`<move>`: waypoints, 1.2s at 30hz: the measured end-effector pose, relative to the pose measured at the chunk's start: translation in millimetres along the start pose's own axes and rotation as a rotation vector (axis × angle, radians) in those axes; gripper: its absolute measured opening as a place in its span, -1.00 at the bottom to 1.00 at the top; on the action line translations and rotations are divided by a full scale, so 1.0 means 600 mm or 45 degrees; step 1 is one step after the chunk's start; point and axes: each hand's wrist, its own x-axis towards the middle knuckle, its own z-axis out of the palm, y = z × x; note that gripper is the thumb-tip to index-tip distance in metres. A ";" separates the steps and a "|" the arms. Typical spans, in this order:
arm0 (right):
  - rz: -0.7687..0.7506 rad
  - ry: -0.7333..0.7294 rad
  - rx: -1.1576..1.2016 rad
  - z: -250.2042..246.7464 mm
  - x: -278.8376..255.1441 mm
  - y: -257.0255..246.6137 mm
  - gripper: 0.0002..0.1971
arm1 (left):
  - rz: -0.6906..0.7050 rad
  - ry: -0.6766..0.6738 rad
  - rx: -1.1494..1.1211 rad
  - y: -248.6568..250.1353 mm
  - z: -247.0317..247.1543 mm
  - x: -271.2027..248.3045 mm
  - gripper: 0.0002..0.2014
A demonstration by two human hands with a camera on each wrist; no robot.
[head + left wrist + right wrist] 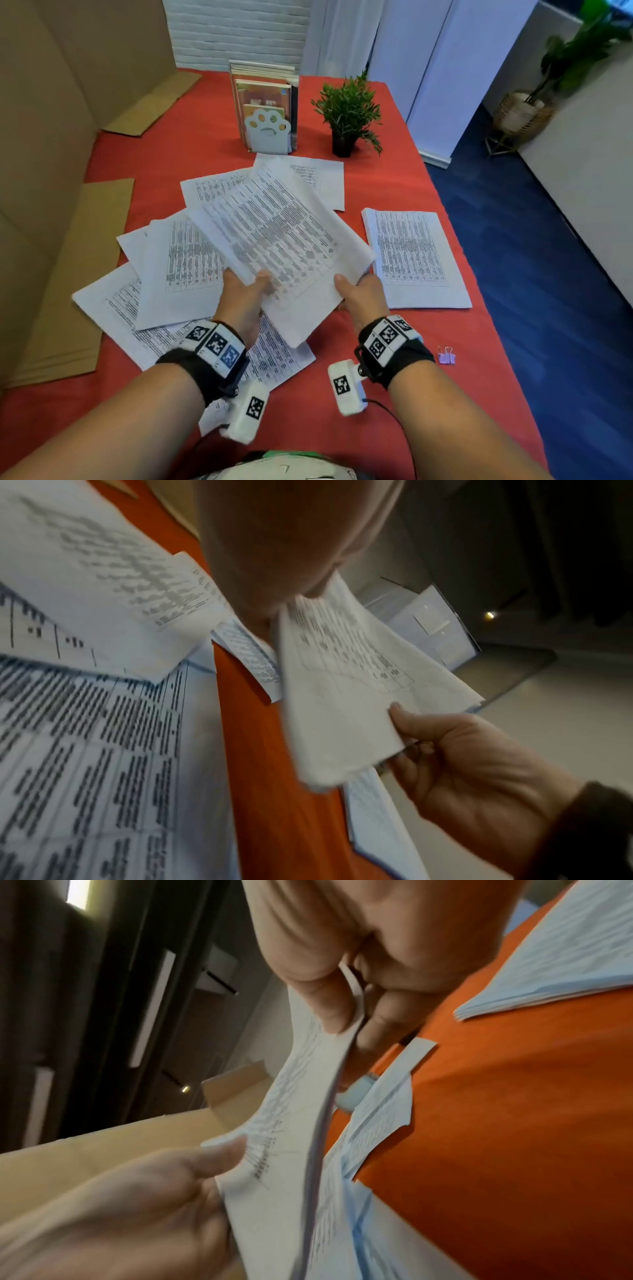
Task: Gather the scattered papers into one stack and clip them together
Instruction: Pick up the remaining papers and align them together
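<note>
From the head view, we pinch the held sheets at their near edge, left hand at seven o'clock, right hand at five, above the scattered papers. Left wrist: thumb on top. Right wrist: thumb over, fingers under.
</note>
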 end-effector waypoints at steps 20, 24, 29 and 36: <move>0.593 0.744 -0.279 -0.239 0.133 0.032 -0.60 | 0.014 0.303 0.742 -0.071 -0.125 0.055 -0.39; 0.479 0.960 -0.248 -0.224 0.130 0.045 -0.41 | 0.022 0.367 0.848 -0.072 -0.150 0.074 -0.36; 0.358 1.029 -0.731 -0.151 0.101 0.024 -0.05 | -0.036 0.627 1.087 -0.052 -0.185 0.087 -0.40; -0.281 0.046 -1.216 0.015 0.092 0.041 -0.43 | -0.147 0.689 1.266 -0.018 -0.235 0.107 -0.43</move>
